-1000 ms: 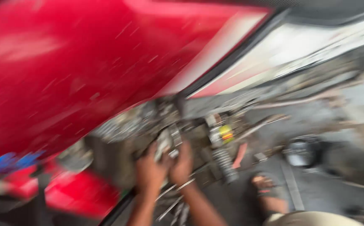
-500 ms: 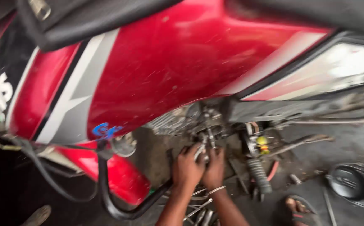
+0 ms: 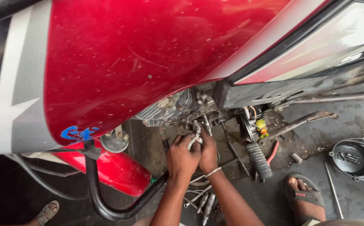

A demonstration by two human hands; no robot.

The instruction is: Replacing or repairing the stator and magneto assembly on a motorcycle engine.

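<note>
Under a red motorcycle fuel tank (image 3: 127,62), both my hands meet at the side of the grey finned engine (image 3: 169,109). My left hand (image 3: 182,158) is curled around a small pale metal piece (image 3: 196,139) just below the engine. Pressed against it from the right is my right hand (image 3: 209,151), with a thin bracelet at the wrist; its fingers close on the same piece and reach up to the engine case. What the piece joins to is hidden by my fingers.
A black ribbed footpeg (image 3: 259,161) and a long lever (image 3: 305,120) stick out to the right. Several loose tools (image 3: 198,196) lie on the wet floor below my wrists. A black round cover (image 3: 351,157) lies far right. My sandalled foot (image 3: 301,192) stands nearby; a black guard tube (image 3: 106,201) curves lower left.
The view has swung and steadied from a blur, so the tank now fills the top. Both hands have stayed together at the same spot on the engine.
</note>
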